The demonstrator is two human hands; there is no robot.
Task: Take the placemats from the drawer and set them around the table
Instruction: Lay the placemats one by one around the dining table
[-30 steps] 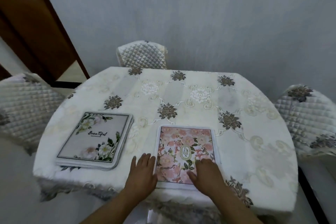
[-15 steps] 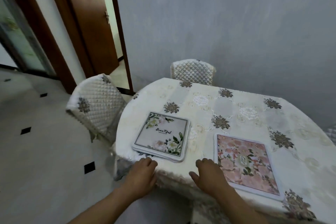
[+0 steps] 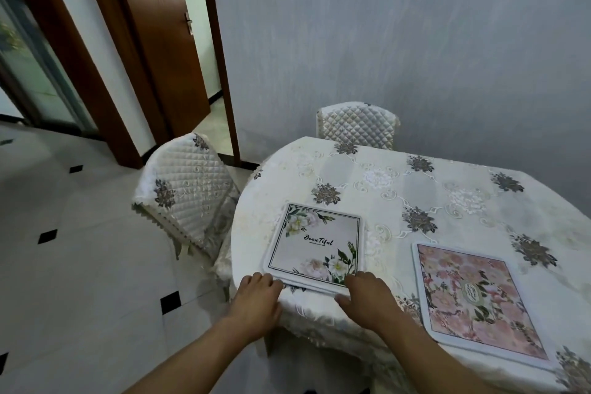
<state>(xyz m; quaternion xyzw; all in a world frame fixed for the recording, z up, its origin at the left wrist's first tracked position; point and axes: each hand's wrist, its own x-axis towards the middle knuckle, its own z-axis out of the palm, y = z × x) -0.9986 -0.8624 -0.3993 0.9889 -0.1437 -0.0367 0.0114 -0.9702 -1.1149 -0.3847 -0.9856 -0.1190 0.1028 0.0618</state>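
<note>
At the table edge, left hand (image 3: 256, 301) and right hand (image 3: 367, 299) palm-down, fingers loosely spread, touching white placemat stack (image 3: 315, 245)

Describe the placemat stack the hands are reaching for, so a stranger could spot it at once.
On the round table with the cream floral cloth, look at the near left edge, beside the quilted chair. The white placemat stack there shows green-leaved white flowers and the word "Beautiful"; its neighbour, the pink placemat, is all blossoms.
</note>
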